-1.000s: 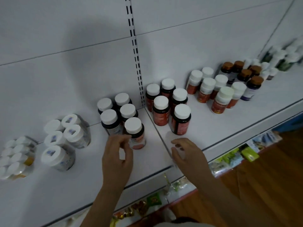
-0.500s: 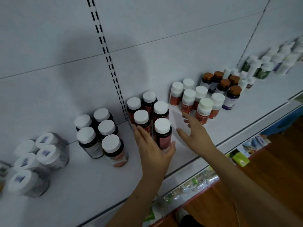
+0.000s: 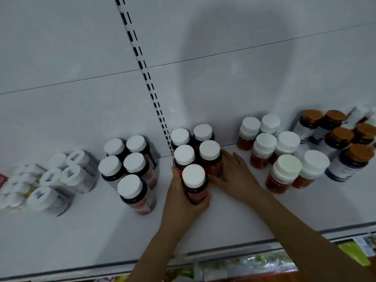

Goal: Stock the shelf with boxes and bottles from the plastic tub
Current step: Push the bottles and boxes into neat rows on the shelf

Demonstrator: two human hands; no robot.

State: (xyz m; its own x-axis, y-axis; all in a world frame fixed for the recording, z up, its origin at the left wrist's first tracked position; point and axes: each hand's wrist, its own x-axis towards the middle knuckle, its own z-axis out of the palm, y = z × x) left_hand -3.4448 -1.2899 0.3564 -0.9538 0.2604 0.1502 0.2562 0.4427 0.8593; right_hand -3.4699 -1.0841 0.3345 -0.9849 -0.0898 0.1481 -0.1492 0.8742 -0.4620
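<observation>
A cluster of dark bottles with white caps and red labels (image 3: 209, 151) stands on the white shelf (image 3: 234, 216) just right of the slotted upright. My left hand (image 3: 183, 202) is curled round the front bottle (image 3: 194, 180) of this cluster, cupping it from the left and below. With straight fingers, my right hand (image 3: 234, 176) presses flat against the right side of the cluster. The plastic tub is not in view.
Left of the upright stand dark white-capped bottles (image 3: 130, 169) and clear jars (image 3: 59, 180). To the right are orange bottles with white caps (image 3: 284, 159) and brown-capped bottles (image 3: 341, 139). Packets (image 3: 254, 263) lie on the lower shelf.
Both hands have closed in on the red-label cluster: the left hand now wraps the front bottle and the right hand has moved left against the cluster's side. The view has shifted.
</observation>
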